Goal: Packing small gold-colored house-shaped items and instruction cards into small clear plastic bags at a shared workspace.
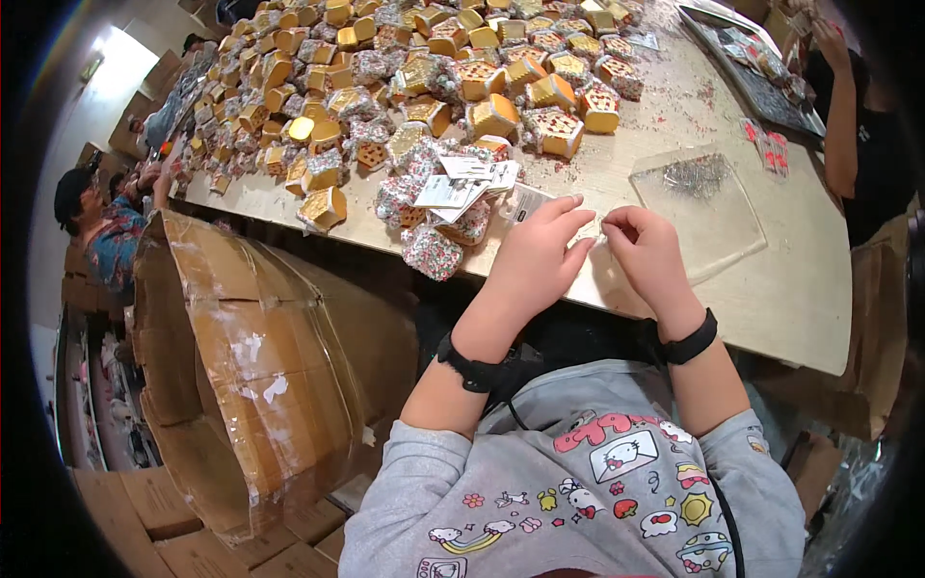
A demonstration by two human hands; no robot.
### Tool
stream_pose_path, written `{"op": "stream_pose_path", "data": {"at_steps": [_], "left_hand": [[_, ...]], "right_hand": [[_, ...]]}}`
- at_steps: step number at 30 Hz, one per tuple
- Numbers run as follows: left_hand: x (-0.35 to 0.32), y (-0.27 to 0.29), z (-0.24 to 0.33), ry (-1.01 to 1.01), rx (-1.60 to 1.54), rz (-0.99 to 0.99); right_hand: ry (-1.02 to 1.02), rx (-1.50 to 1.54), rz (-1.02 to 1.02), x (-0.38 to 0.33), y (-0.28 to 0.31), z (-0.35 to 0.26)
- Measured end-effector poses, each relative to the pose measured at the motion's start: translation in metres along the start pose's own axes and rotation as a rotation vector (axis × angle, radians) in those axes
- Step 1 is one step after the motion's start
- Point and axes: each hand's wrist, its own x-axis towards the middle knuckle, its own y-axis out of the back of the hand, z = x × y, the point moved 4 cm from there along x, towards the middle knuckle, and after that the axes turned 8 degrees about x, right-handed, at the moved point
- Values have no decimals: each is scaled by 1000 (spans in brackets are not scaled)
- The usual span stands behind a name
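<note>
My left hand (542, 252) is over the table's near edge with its fingers stretched and the thumb apart, nothing visibly in it. Close beside it, my right hand (647, 258) is closed in a pinch; what it holds, if anything, is too small to name. Left of my left hand lies a cluster of sprinkle-covered ornaments (432, 252), topped by several white paper tags (445, 192). Another tag (527, 204) lies partly behind my left fingers. Beyond my right hand rests a clear plastic bag (727, 236) with a heap of small metal pins (696, 177) on it.
Many gold and sprinkle-coated house-shaped ornaments (493, 116) crowd the far and left table. Red-and-white small packets (766, 149) and a dark tray (747, 63) are at the right. A large open cardboard box (255, 376) stands at lower left. Other people (106, 226) work at both sides.
</note>
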Motion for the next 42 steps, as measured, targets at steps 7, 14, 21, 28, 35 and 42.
{"op": "stream_pose_path", "data": {"at_steps": [7,14,21,28,35,42], "left_hand": [[5,10,-15,-36,97,110],[11,12,-15,-34,121,51],[9,24,-18,-41,31,179],[7,16,5,62,-287,20],[-1,18,-1,80,-304,81],[-1,20,4,86,-258,83]], "right_hand": [[114,-24,-44,6,-20,-14],[3,57,-106,1,-14,6],[78,-324,-118,-10,1,20],[-58,540,-169,-7,-10,-5],[-213,990,-109,-10,-22,-8],[-263,1064,-53,-10,-27,-11]]}}
